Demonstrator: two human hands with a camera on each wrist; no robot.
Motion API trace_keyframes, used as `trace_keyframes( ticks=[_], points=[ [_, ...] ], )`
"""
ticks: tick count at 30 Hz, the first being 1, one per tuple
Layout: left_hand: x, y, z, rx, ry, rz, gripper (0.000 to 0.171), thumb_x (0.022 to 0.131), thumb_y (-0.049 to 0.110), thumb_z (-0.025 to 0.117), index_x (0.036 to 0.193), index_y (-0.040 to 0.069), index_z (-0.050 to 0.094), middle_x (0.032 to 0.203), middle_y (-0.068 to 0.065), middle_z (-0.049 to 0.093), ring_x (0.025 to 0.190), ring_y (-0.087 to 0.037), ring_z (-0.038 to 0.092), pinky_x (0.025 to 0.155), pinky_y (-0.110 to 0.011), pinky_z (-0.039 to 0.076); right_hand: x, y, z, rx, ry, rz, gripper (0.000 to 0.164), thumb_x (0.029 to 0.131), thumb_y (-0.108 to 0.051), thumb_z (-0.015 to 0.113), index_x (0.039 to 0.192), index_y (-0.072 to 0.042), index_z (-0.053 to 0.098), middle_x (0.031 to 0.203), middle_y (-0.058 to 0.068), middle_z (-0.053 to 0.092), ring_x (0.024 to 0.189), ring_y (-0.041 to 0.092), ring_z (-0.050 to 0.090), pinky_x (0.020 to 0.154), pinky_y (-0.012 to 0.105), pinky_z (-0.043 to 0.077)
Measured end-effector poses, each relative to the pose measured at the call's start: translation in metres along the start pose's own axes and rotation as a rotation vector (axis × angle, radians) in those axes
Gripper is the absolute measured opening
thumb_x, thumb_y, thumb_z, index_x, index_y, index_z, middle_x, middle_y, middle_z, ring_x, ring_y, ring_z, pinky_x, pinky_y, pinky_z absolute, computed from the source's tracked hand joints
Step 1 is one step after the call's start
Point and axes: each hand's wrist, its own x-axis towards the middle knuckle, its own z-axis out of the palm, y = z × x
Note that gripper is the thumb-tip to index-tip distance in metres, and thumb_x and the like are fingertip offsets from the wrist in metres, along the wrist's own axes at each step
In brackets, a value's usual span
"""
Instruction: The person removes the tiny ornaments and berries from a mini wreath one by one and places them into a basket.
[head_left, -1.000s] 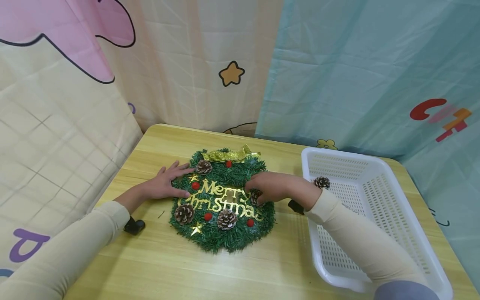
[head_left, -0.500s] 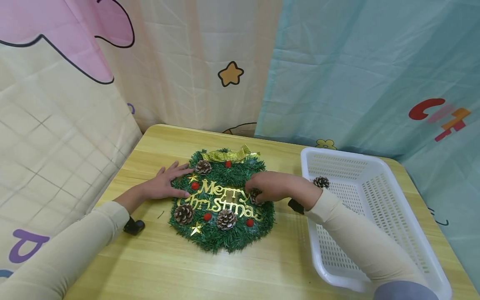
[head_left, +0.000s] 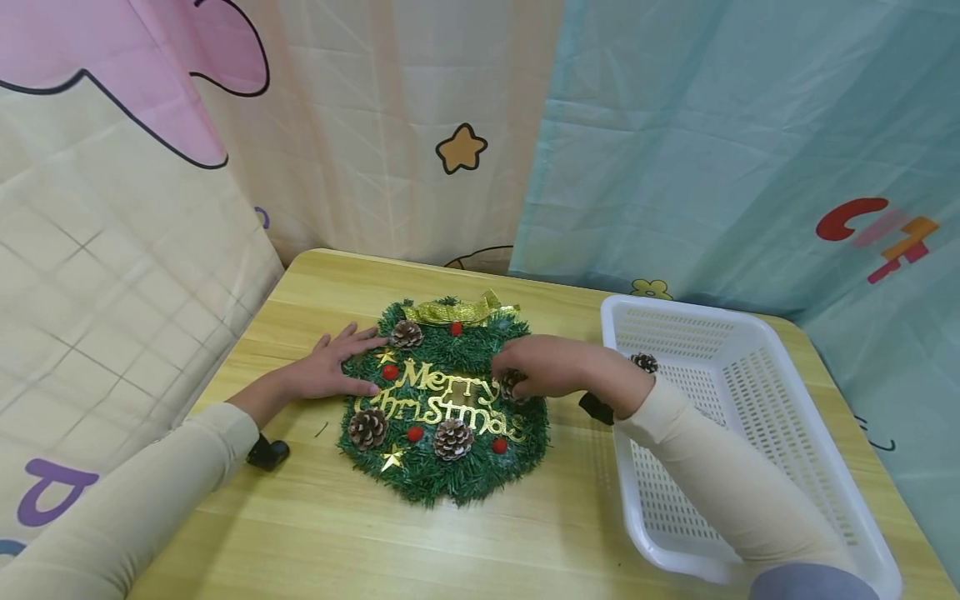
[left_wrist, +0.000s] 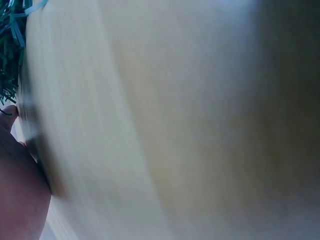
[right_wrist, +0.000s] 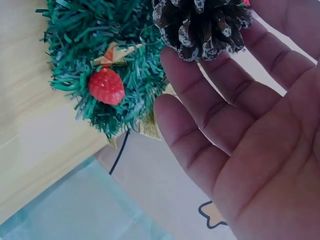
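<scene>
A green tinsel wreath lies flat on the wooden table, with gold "Merry Christmas" lettering across its middle. Spread fingers of my left hand rest on the wreath's left edge, beside a pine cone. At the right side, my right hand pinches another pine cone, partly covered by the fingers. The right wrist view shows this frosted brown pine cone at the fingertips, over the greenery near a red berry. Mostly blurred tabletop fills the left wrist view.
A white perforated plastic basket stands on the right under my right forearm, with a pine cone in it. Gold ribbon tops the wreath. Patterned curtains hang behind the table.
My right hand has risen slightly with the pine cone at its fingertips. The left hand and wreath stay in place.
</scene>
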Motion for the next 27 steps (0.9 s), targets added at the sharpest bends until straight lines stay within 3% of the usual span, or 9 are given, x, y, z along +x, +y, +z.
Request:
trace_keyframes(
  ticks=[18, 27],
  points=[
    [-0.001, -0.001, 0.001, 0.002, 0.003, 0.011, 0.086, 0.088, 0.048, 0.073, 0.157, 0.018, 0.032, 0.164, -0.016, 0.013, 0.148, -0.043, -0.01, 0.11, -0.067, -0.013, -0.032, 0.003, -0.024, 0.03, 0.14, 0.017, 0.02, 0.093, -0.011, 0.069, 0.113, -0.012, 0.067, 0.11, -0.001, 0.062, 0.1, 0.014, 0.058, 0.088, 0.037, 0.05],
    [-0.001, -0.002, 0.002, 0.013, 0.008, 0.011, 0.086, 0.088, 0.048, 0.073, 0.157, 0.017, 0.032, 0.164, -0.016, 0.013, 0.148, -0.043, -0.009, 0.11, -0.067, -0.013, -0.063, 0.015, -0.036, 0.061, 0.206, 0.084, 0.017, 0.096, -0.013, 0.068, 0.113, -0.015, 0.067, 0.105, -0.005, 0.06, 0.09, 0.011, 0.055, 0.079, 0.036, 0.048]
  ],
)
